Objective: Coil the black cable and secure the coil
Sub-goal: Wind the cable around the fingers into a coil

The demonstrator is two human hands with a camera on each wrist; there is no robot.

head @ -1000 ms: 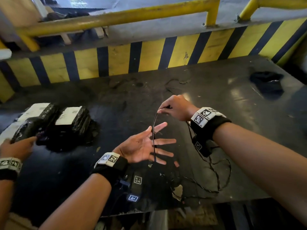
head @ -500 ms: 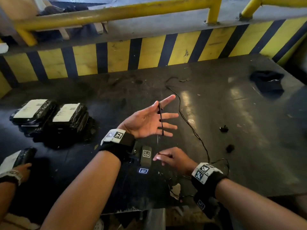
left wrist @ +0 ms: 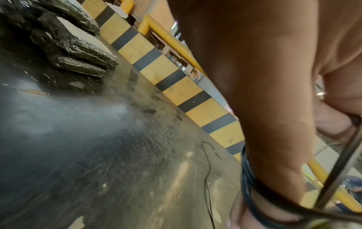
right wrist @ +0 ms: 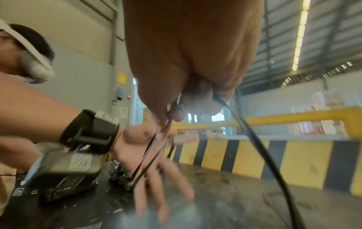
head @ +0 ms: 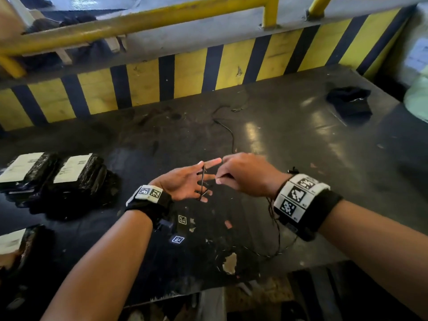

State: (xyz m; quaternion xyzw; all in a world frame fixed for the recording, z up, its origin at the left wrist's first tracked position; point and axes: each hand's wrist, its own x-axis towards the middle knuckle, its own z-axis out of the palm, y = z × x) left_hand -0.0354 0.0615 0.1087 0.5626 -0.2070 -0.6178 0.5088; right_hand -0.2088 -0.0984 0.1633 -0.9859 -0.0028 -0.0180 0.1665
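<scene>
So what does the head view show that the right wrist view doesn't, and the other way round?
Only the head view shows the black cloth far right on the table, and cable slack below the right wrist. Only the right wrist view shows the right hand pinching the cable from beneath. Both show the left hand flat, fingers spread, with cable turns across them, and the wrapped packages.

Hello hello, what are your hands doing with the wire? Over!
Left hand flat, fingers spread, black cable looped round them. Right hand pinches cable, winding. Loose tail on table. Nothing blocking.
</scene>
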